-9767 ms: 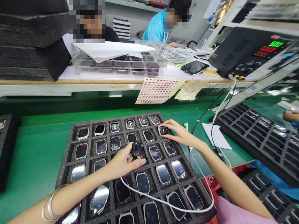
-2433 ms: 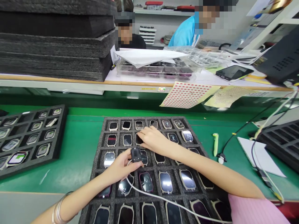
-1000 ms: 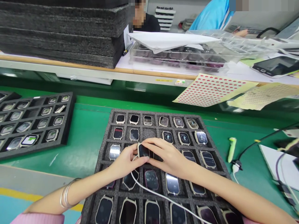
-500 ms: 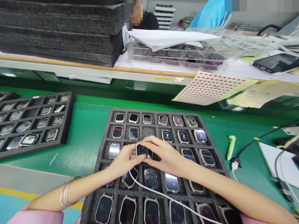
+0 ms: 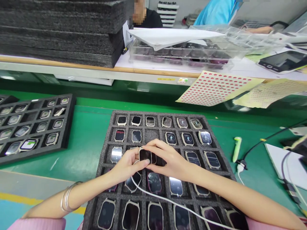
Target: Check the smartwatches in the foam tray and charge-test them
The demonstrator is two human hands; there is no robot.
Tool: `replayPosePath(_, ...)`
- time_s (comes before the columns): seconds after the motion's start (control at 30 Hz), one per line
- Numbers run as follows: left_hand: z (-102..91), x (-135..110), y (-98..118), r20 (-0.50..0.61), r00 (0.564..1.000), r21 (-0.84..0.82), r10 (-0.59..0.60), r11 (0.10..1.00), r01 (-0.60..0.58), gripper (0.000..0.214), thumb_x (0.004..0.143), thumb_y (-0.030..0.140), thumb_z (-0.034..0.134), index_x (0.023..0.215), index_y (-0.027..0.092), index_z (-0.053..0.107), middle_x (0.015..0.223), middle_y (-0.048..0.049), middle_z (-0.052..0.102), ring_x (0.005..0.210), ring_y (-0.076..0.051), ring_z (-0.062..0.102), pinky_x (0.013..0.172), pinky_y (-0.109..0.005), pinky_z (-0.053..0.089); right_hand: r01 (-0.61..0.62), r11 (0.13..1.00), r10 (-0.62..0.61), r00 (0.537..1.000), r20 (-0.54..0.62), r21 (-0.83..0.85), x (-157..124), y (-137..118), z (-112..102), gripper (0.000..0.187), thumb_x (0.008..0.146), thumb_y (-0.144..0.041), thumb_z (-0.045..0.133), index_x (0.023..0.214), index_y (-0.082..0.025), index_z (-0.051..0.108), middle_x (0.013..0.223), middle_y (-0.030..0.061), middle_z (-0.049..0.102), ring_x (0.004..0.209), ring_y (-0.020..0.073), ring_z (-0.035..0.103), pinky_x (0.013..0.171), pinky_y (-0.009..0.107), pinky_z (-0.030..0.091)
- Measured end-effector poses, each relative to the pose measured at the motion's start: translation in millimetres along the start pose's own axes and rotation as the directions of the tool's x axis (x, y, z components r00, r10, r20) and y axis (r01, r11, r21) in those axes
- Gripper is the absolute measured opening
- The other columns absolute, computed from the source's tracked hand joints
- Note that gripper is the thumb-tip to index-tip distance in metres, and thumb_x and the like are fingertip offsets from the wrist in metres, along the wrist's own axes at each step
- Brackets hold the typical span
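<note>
Between my two hands a smartwatch body (image 5: 144, 155) with a dark screen and pale frame is held above a black foam tray (image 5: 155, 110). My left hand (image 5: 128, 162) grips its left side, the thumb along the lower edge. From under this hand a white cable (image 5: 163, 198) runs down to the right across the tray. My right hand (image 5: 168, 158) is curled round the watch's right side, fingertips on its top and lower edges. Rows of similar watches, such as one smartwatch (image 5: 154, 215), lie in the tray's compartments. One compartment (image 5: 151, 135) just beyond my hands holds no watch.
Another foam tray of watches (image 5: 67, 127) lies at left. Right of my tray are a green pen-like tool (image 5: 237, 149) and a black cable (image 5: 254, 148). A shelf (image 5: 144, 72) beyond carries stacked foam (image 5: 59, 38), clear plastic trays (image 5: 177, 59) and a phone (image 5: 284, 62). Two people sit behind.
Both hands keep their hold on the smartwatch, nearly still. The view has shifted slightly. Behind the shelf, the forearm of the person in blue now shows further to the right.
</note>
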State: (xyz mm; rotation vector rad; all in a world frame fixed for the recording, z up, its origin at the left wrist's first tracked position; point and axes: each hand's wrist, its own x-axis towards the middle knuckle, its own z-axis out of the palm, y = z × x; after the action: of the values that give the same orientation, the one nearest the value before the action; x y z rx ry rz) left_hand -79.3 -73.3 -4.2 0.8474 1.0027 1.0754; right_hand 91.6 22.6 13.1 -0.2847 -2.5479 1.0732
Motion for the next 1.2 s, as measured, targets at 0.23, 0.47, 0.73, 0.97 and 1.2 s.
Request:
replayPosePath(0.23,-1.7,-1.5,-0.4,0.026,1.0,-0.053,-0.015,0.998,0.016,0.026,0.078,0.033,0.07,0.091,0.013,0.063,0.07,0.0009,0.057,0.055,-0.007,0.044,0.049,-0.018,0.032,-0.003,0.977,0.014,0.999,-0.047,0.214,1.9,2.2,2.3,0.051,0.081,-0.017,0.071,0.129,-0.02,0.051,0.109,0.0077,0.051,0.099,0.0189,0.053,0.086,0.035,0.048)
replayPosePath(0.47,-9.5,-4.6,-0.4,0.046,0.992,-0.049,-0.115,0.992,0.118,0.034,0.078,0.044,0.067,0.078,0.012,0.058,0.044,0.0064,0.048,0.032,-0.001,0.019,0.035,-0.02,0.011,-0.086,0.945,0.119,0.989,-0.089,0.316,5.8,-4.5,3.6,0.049,0.077,-0.019,0.076,0.122,-0.02,0.056,0.102,0.0047,0.054,0.093,0.0174,0.055,0.084,0.034,0.047)
replayPosePath(0.73,-10.4,-1.2,2.0,0.082,0.99,-0.05,-0.115,0.992,0.119,0.034,0.088,0.043,0.054,0.071,0.014,0.055,0.032,0.0094,0.04,0.026,-0.002,0.015,0.034,-0.021,0.011,-0.195,0.933,0.235,0.966,-0.103,0.303,8.8,-8.4,2.8,0.037,0.079,-0.018,0.072,0.115,-0.02,0.062,0.094,0.0028,0.056,0.082,0.0159,0.055,0.077,0.032,0.047)
replayPosePath(0.97,-9.7,-3.6,-0.5,0.032,0.996,-0.049,-0.088,0.995,0.089,0.028,0.08,0.04,0.066,0.075,0.015,0.055,0.041,0.012,0.033,0.033,-0.002,0.02,0.036,-0.018,0.014,-0.105,0.954,0.134,0.987,-0.087,0.28,7.0,-7.7,5.4,0.047,0.08,-0.019,0.073,0.123,-0.022,0.057,0.101,0.0054,0.054,0.092,0.0183,0.054,0.083,0.036,0.048)
replayPosePath(1.2,-5.3,-5.0,3.6,0.043,0.999,-0.02,-0.018,1.0,0.019,0.03,0.077,0.041,0.069,0.084,0.013,0.062,0.054,0.0062,0.047,0.04,-0.002,0.021,0.04,-0.018,0.018,-0.051,0.942,0.057,0.998,-0.008,0.331,5.9,-6.2,-5.3,0.044,0.083,-0.022,0.069,0.125,-0.024,0.056,0.105,0.0059,0.052,0.096,0.0186,0.054,0.087,0.038,0.047)
